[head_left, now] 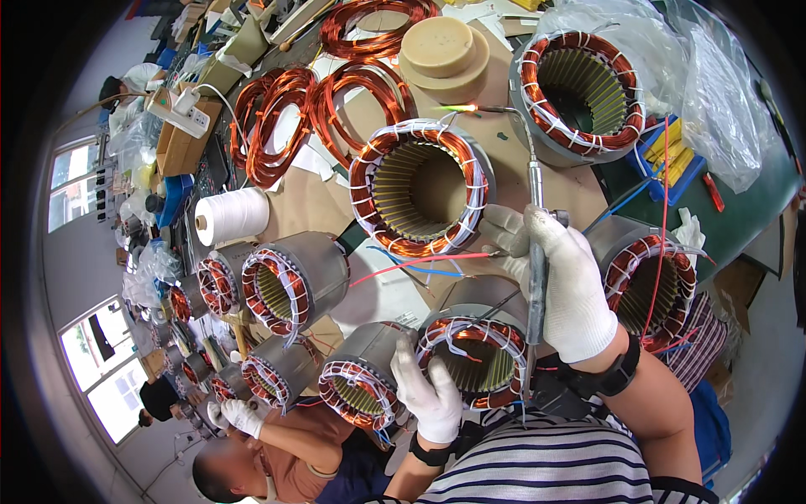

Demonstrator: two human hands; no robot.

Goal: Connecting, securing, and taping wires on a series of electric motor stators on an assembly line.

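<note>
Stators crowd the table in the head view, the only view given. A gas torch (535,210) is gripped in the gloved right hand (573,290), the fingers clenched round its slim metal handle. The torch's long axis runs almost straight away from the person, from the fist up to a bent tip where a small flame (457,107) burns. The flame sits just beyond the far rim of the central stator (420,186), which stands on brown paper near the middle of the table with its bore facing up. This stator therefore lies ahead and to the left of the right hand, and the right hand is the nearer of the two to it.

A red lead wire (420,260) and a blue one are seen trailing from the near side of that stator toward the right hand; whether they are pinched by the fingers cannot be told. The gloved left hand (428,391) is laid with fingers closed over the rim of a nearer stator (470,357) at the table's near edge, steadying it just beside the right wrist.

Loose copper coils (285,118) are piled toward the far left corner, with a spool of white cord (231,216) beside them. Another person's gloved hand (242,415) is seen at the near left edge.
</note>
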